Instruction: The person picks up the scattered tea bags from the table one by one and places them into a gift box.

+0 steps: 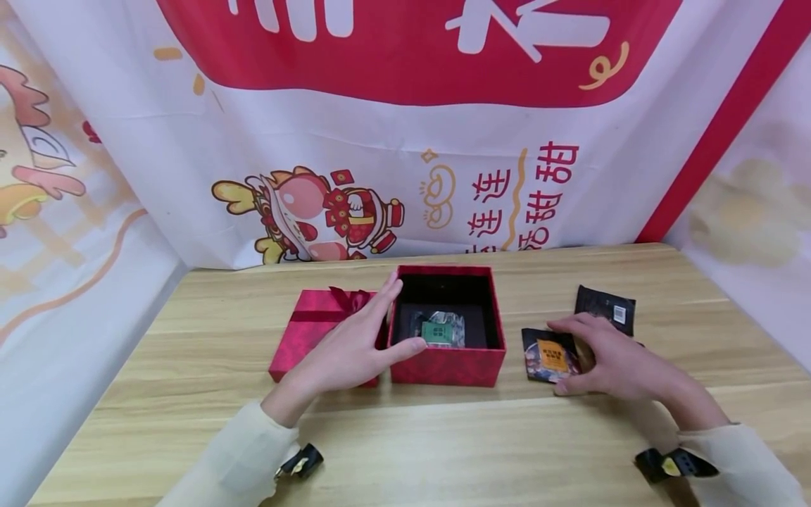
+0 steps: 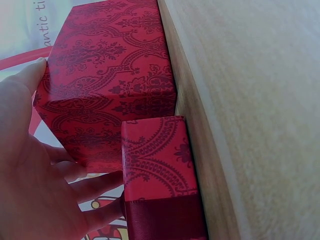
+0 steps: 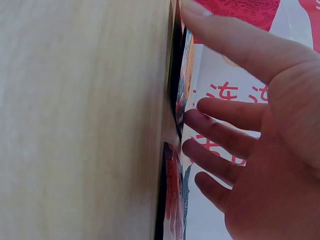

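Note:
A red patterned gift box [image 1: 446, 370] stands uncovered, with a clear packet with a green label [image 1: 437, 331] lying inside. My left hand [image 1: 355, 352] spans the box's near-left corner, thumb by the front rim and fingers along the left wall. In the left wrist view its fingers look extended, between the box [image 2: 110, 55] and the lid [image 2: 157, 160]. To the right, my right hand [image 1: 614, 359] hovers low over a black packet with an orange label [image 1: 550, 355], thumb at its near edge. In the right wrist view the fingers [image 3: 225, 130] are spread, not visibly pinching the packet [image 3: 185, 80].
The red lid [image 1: 300, 338] with a dark red ribbon bow lies left of the box. Behind my right hand is another black packet [image 1: 605, 306] with a white barcode label. A printed cloth [image 1: 405, 141] hangs along the back of the wooden table [image 1: 431, 451].

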`<state>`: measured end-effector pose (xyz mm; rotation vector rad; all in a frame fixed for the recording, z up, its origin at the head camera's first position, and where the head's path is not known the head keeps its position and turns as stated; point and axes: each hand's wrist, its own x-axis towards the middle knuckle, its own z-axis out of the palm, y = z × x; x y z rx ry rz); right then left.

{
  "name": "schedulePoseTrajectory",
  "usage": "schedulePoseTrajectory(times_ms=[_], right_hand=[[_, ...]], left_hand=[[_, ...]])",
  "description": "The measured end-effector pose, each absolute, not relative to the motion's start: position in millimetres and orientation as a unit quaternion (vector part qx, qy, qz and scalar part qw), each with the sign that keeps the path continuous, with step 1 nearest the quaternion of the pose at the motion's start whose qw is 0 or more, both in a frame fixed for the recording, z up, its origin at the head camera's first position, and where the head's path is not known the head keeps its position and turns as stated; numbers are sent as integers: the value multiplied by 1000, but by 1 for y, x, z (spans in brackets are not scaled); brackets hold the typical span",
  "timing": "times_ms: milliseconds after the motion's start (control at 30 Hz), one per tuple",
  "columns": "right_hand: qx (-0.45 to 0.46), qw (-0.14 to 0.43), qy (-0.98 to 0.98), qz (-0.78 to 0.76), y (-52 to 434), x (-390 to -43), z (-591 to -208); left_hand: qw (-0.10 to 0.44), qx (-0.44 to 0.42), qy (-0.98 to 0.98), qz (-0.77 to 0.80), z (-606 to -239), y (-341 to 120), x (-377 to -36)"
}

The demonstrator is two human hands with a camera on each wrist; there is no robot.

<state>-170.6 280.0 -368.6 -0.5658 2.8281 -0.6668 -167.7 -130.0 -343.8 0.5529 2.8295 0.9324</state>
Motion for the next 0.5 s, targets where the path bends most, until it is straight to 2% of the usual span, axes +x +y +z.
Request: schedulePoseTrajectory(times_ms=[500], right_hand=[[-201,79,953,-212,281,-172,-373]], left_hand=[[58,180,931,312,-346,-130,-168]])
